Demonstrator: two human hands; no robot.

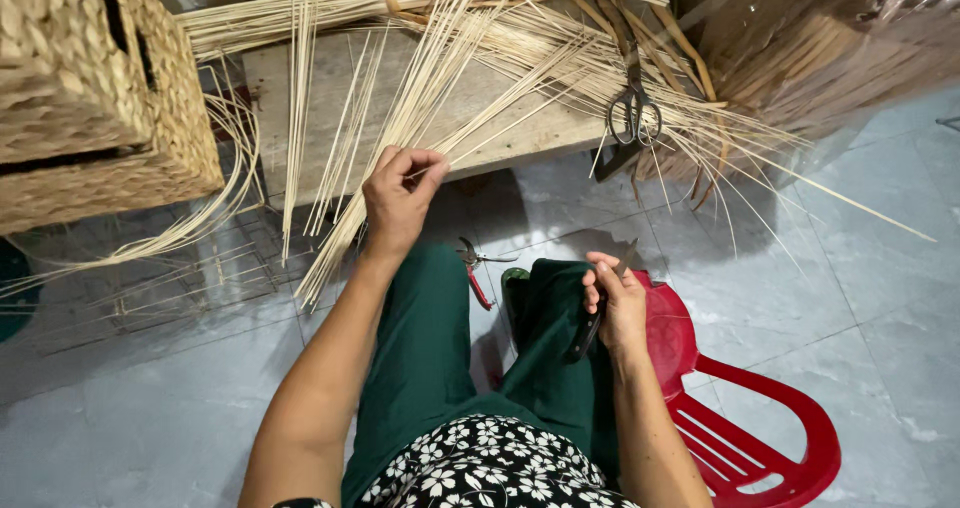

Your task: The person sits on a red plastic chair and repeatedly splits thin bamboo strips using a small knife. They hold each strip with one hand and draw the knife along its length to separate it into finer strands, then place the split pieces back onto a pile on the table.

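As she sits on the red chair | left hand pinched shut on one rattan strand off the desk | right hand closed round knife at her knee | better to pull gently, lest it snap.

The left hand is pinching thin cane strips between its fingertips, while the right hand is gripping a dark knife, blade protruding beyond its fingers.
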